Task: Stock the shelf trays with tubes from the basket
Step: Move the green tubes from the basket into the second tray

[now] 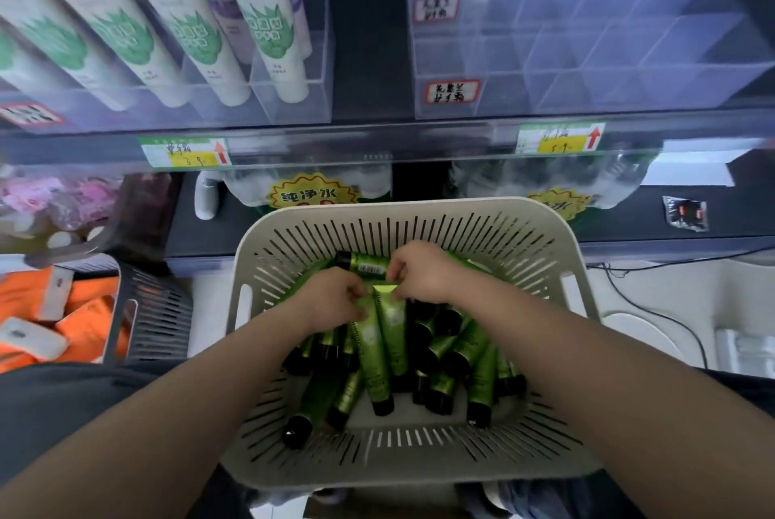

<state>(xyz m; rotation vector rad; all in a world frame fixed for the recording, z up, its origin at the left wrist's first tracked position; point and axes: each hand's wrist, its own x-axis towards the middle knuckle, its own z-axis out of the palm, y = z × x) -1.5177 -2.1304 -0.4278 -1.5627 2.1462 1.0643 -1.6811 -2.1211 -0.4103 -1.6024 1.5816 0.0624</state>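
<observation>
A beige slotted basket [541, 224] sits in front of me, full of small green tubes with black caps [478, 388]. Both my hands are inside it. My left hand [331, 300] grips the crimped ends of two green tubes [390, 334] that hang cap-down. My right hand [419, 271] pinches the top of the same bunch, just below another green tube [365, 262] lying across the pile. Above, clear divided shelf trays [587, 36] stand at the upper right.
At the upper left, a clear tray [293, 99] holds tall white tubes with green leaf print [268, 23]. Price tags [184, 153] line the shelf edge. A dark basket [151, 308] with orange packs stands at the left. Cables lie on the floor at the right.
</observation>
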